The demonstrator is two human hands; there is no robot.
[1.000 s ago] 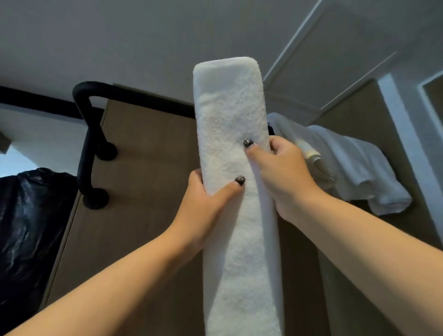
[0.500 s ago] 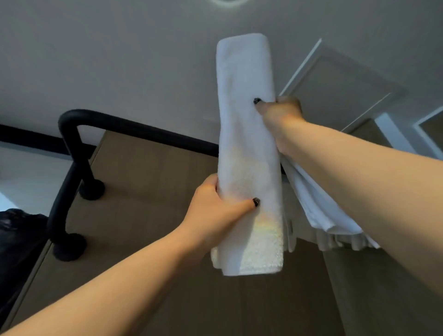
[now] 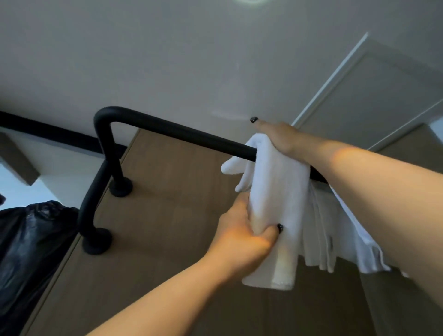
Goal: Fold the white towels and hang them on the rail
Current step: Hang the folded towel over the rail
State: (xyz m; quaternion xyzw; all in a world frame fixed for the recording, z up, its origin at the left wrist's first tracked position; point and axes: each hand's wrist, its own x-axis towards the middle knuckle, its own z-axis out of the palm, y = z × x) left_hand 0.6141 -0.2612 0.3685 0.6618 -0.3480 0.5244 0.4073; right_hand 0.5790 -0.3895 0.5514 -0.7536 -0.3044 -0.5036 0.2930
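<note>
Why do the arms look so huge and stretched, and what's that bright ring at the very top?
Head view: the wide-angle lens stretches the forearms near the edges and bends the black rail; the ring at the top edge looks like a ceiling light, mostly cropped; a warm patch tints the folded towel.

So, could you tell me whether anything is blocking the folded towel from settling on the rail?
Nothing visible does: the folded towel already drapes over the rail. Another white towel hangs beside it on the right.

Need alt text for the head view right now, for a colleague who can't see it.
A folded white towel is draped over a black rail: the left hand grips its front half, the right hand lies on top. Another white towel hangs alongside.
</note>
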